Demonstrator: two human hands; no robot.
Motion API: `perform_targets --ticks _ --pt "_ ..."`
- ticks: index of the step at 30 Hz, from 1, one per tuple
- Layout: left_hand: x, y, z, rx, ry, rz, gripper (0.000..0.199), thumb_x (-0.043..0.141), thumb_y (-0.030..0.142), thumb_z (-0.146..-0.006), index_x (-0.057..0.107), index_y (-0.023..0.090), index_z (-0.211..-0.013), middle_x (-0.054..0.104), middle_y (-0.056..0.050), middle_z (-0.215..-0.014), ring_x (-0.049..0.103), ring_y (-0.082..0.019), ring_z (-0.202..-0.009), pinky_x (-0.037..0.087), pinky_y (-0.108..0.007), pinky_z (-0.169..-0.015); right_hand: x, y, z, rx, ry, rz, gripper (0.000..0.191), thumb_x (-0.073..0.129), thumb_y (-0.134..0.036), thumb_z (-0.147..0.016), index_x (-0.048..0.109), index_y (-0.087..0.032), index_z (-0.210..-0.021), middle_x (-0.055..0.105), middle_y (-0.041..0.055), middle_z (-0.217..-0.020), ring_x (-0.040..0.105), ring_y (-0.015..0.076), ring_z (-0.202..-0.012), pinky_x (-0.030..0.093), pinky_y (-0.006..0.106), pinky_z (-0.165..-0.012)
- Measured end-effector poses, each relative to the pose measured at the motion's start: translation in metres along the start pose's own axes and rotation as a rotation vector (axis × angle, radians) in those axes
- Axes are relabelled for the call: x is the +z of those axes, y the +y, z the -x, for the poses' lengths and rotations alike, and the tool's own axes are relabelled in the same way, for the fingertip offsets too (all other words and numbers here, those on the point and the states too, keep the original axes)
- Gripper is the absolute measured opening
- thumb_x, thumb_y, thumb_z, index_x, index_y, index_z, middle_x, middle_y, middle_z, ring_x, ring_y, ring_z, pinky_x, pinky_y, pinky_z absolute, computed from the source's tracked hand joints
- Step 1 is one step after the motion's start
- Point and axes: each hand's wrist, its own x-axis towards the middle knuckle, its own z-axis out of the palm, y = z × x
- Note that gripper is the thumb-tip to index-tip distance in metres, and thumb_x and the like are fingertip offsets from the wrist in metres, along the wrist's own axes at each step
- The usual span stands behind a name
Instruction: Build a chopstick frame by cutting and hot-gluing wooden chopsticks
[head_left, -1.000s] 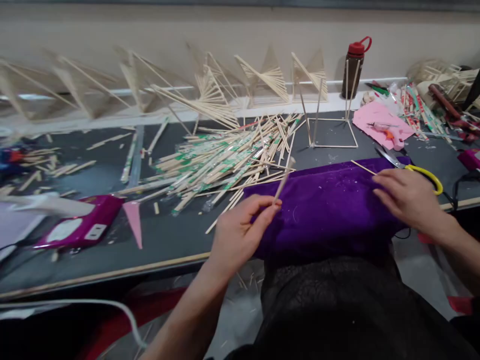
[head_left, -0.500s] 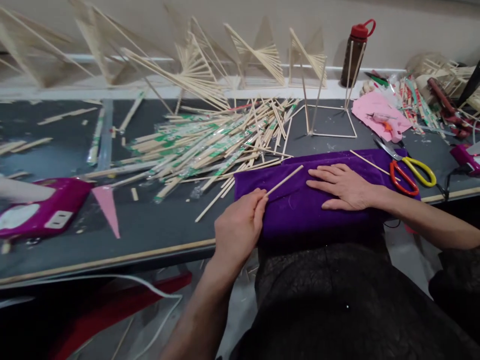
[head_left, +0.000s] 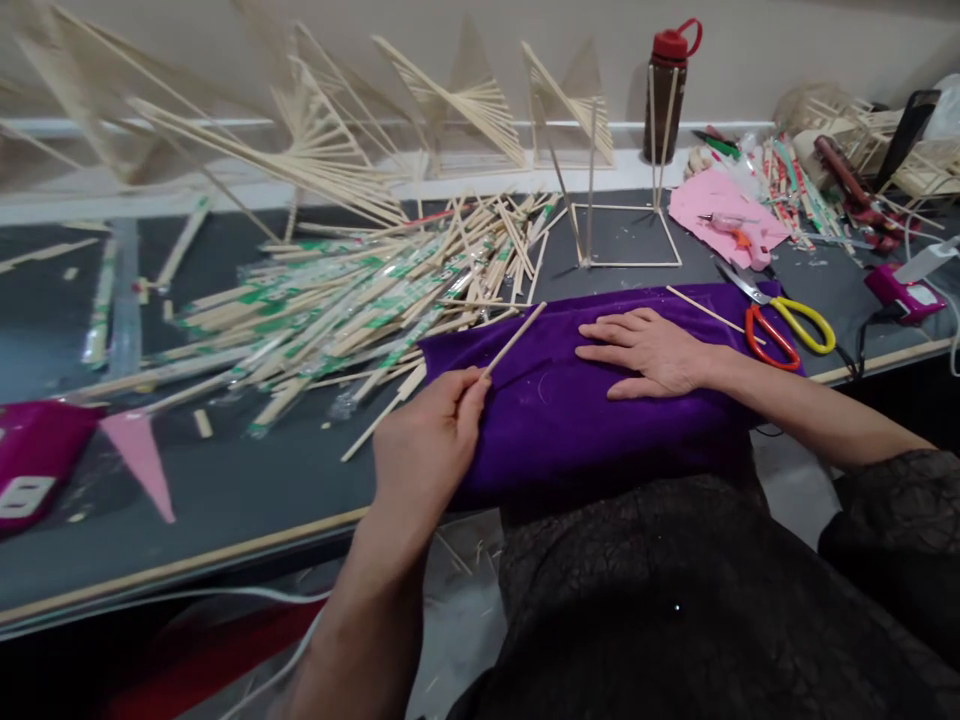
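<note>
A thin wooden chopstick (head_left: 516, 338) points up and away from my left hand (head_left: 431, 430), which is closed around its near end. Beneath both hands a purple cloth (head_left: 555, 440) lies folded at the table's front edge. My right hand (head_left: 645, 352) rests flat on this cloth, fingers stretched out, holding nothing. Beyond that hand, another thin stick (head_left: 716, 318) lies on the cloth. Scissors (head_left: 780, 320) with one red and one yellow handle lie at the cloth's right end. Behind the cloth stands a square stick frame (head_left: 634, 264) with upright sticks at its corners.
A big pile of chopsticks (head_left: 360, 300), many in wrappers, covers the table left of the cloth. Fan-shaped stick models (head_left: 457, 100) line the wall beside a red-capped bottle (head_left: 664, 110). A glue gun (head_left: 739, 232) sits on pink paper (head_left: 705, 200). Magenta devices (head_left: 904, 295) stand at both sides.
The view has swung to the right, so everything sits further left in the picture. Both hands keep their places: the left still grips the chopstick, the right still lies flat on the cloth.
</note>
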Motion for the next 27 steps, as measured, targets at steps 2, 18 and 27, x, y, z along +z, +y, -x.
perform_targets --ticks 2,18,27 --pt "-0.002 -0.002 0.002 -0.002 0.013 0.007 0.025 0.059 0.038 -0.093 0.078 0.025 -0.1 0.081 -0.004 -0.096 0.074 -0.023 -0.079 0.049 -0.028 -0.067 0.0 -0.002 -0.001 0.013 0.011 -0.012 0.069 0.043 -0.066 -0.1 0.046 -0.024 -0.156 0.04 0.0111 -0.165 0.038 0.0307 -0.149 0.029 0.048 -0.116" --pt "0.01 0.16 -0.122 0.194 0.078 1.052 0.011 0.077 0.035 -0.083 0.083 0.026 -0.086 0.076 -0.002 -0.078 0.059 -0.01 -0.06 0.044 -0.022 -0.052 0.005 -0.012 -0.01 0.095 0.135 0.031 0.051 0.047 -0.049 -0.105 0.06 -0.013 -0.139 0.061 0.014 -0.146 0.054 0.026 -0.131 0.037 0.042 -0.101" --pt "0.079 0.15 -0.135 -0.131 -0.087 1.12 0.032 0.078 0.046 -0.071 0.075 0.016 -0.083 0.07 -0.002 -0.066 0.043 -0.006 -0.043 0.029 -0.02 -0.04 -0.001 -0.008 -0.025 0.214 0.087 0.036 0.022 0.054 -0.019 -0.099 0.073 -0.018 -0.109 0.074 0.0095 -0.109 0.061 0.0252 -0.107 0.044 0.038 -0.08"
